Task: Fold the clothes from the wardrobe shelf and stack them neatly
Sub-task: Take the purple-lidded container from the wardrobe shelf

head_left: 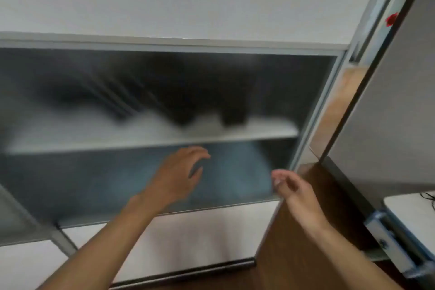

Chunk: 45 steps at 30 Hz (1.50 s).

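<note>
The frame is blurred by motion. An open wardrobe fills the view, with a white shelf (150, 140) across its middle. Dark clothes (188, 92) lie in a heap on that shelf, with striped fabric at their left. Below the shelf lies blue-grey cloth (235, 172). My left hand (179, 172) reaches into the lower compartment, fingers spread and loosely bent, holding nothing. My right hand (292, 188) hovers at the compartment's right edge with fingers loosely curled and empty, just in front of the blue-grey cloth.
The wardrobe's open door (386, 106) stands at the right. A white drawer front (193, 238) sits below the opening. A pale desk surface (409, 209) with a metal-handled drawer is at the lower right, over brown wood flooring (294, 254).
</note>
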Motion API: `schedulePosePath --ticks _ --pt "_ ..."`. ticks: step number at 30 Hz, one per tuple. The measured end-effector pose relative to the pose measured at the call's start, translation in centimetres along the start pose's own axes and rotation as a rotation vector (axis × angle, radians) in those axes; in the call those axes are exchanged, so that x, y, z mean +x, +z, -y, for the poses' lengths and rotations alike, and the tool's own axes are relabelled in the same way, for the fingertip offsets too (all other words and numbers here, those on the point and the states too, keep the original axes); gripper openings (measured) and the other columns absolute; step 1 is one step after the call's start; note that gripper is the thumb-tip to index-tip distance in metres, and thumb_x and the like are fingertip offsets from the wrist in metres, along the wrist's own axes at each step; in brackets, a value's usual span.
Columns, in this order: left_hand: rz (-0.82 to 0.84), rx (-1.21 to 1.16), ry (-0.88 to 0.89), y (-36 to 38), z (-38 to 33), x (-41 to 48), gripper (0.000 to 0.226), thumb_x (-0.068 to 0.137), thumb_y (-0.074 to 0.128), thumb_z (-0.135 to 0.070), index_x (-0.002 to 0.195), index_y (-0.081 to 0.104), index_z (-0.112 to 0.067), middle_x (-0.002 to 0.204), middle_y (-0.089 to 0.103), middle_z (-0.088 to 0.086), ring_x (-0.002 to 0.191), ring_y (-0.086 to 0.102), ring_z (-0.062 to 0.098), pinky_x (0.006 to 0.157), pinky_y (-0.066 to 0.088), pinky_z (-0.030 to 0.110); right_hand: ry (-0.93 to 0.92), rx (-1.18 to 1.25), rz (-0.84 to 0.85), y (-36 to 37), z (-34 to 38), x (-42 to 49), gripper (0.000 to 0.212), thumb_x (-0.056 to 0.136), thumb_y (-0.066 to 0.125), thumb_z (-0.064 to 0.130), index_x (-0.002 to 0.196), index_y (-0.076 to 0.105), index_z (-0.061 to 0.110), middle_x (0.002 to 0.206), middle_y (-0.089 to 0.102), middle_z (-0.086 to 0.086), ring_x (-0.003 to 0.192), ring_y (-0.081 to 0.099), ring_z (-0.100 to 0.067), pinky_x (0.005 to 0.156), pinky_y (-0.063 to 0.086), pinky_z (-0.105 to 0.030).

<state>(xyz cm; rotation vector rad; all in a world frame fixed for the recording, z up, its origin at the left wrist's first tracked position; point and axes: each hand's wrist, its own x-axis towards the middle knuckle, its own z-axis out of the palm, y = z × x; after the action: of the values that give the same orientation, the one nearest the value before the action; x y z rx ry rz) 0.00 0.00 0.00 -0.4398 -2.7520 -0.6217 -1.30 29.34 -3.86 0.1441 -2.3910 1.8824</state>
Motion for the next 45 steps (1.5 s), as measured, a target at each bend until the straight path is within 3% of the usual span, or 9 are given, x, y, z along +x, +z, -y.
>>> schedulePosePath --ticks 4,8,15,22,26,30,36,41,45 --pt "-0.132 0.395 0.247 -3.6 -2.3 9.2 0.054 0.089 0.064 -0.02 0.142 0.051 -0.02 0.157 0.039 0.002 0.145 0.035 0.025 0.116 0.028 0.046 -0.081 -0.032 -0.271 -4.4 3.0 9.7 0.032 0.097 0.06 0.014 0.129 0.055 0.016 0.128 0.06 -0.006 0.117 0.056 -0.017 0.102 0.042 -0.029" --pt "-0.149 0.766 0.214 -2.7 -3.9 15.4 0.088 0.092 0.061 -0.046 0.159 0.011 -0.02 0.168 -0.001 0.007 0.154 -0.002 0.027 0.123 0.005 0.05 0.053 -0.016 -0.487 -8.8 2.1 17.7 0.061 0.097 0.059 0.021 0.15 0.031 0.017 0.155 0.034 -0.008 0.138 0.04 -0.026 0.108 0.032 -0.03" --pt "-0.165 0.874 0.101 0.2 -1.0 18.8 0.136 0.07 0.083 -0.048 0.154 -0.022 -0.031 0.159 -0.035 -0.003 0.148 -0.029 0.023 0.117 -0.02 0.047 0.031 0.057 -0.466 -9.0 -1.0 23.7 0.058 0.089 0.063 0.011 0.142 0.04 0.019 0.144 0.044 -0.007 0.125 0.048 -0.019 0.091 0.036 -0.019" --pt "-0.182 0.883 0.11 0.6 0.8 18.9 0.136 0.065 0.086 -0.048 0.157 -0.012 -0.034 0.163 -0.028 -0.006 0.149 -0.029 0.022 0.118 -0.021 0.045 0.117 0.119 -0.489 -9.2 -1.8 26.3 0.058 0.091 0.06 0.013 0.146 0.04 0.017 0.139 0.049 -0.003 0.12 0.046 -0.015 0.095 0.029 -0.021" --pt "-0.211 0.911 0.131 0.2 1.5 18.5 0.134 0.068 0.084 -0.048 0.156 -0.016 -0.033 0.162 -0.031 -0.005 0.148 -0.03 0.023 0.117 -0.023 0.046 0.113 0.157 -0.48 -9.1 -1.8 25.8 0.049 0.089 0.054 0.005 0.136 0.047 0.017 0.122 0.052 -0.002 0.112 0.049 -0.017 0.085 0.037 -0.023" --pt "-0.213 0.925 0.1 -0.3 1.8 17.2 0.129 0.074 0.083 -0.041 0.156 -0.016 -0.029 0.163 -0.03 0.001 0.148 -0.03 0.03 0.116 -0.022 0.052 0.098 0.138 -0.371 -8.6 -1.0 24.3 0.052 0.091 0.048 -0.001 0.14 0.044 0.015 0.131 0.054 -0.009 0.117 0.052 -0.024 0.095 0.047 -0.034" --pt "-0.322 0.861 0.24 -0.4 1.4 14.8 0.084 0.074 0.07 -0.004 0.15 0.037 -0.018 0.162 0.027 0.01 0.146 0.026 0.034 0.108 0.028 0.056 -0.012 0.189 -0.236 -5.0 0.3 21.5 0.051 0.088 0.044 -0.016 0.133 0.049 0.007 0.113 0.061 -0.005 0.093 0.059 -0.008 0.071 0.049 -0.012" --pt "-0.095 0.578 0.163 1.5 -3.6 17.2 0.032 0.096 0.051 -0.023 0.127 0.058 -0.019 0.115 0.068 0.006 0.096 0.064 0.029 0.08 0.045 0.04 -0.125 0.199 0.031 -1.9 -0.1 20.3 0.053 0.085 0.058 -0.015 0.132 0.053 0.008 0.111 0.064 0.009 0.094 0.063 0.011 0.077 0.049 -0.008" --pt "-0.071 0.479 -0.134 3.5 -6.6 20.1 0.037 0.099 0.041 -0.05 0.105 0.066 -0.023 0.098 0.07 0.004 0.089 0.065 0.032 0.071 0.039 0.037 -0.187 -0.041 0.379 -1.1 -0.8 20.7 0.081 0.081 0.045 -0.017 0.137 0.047 0.042 0.124 0.058 0.018 0.118 0.055 0.003 0.097 0.049 -0.019"
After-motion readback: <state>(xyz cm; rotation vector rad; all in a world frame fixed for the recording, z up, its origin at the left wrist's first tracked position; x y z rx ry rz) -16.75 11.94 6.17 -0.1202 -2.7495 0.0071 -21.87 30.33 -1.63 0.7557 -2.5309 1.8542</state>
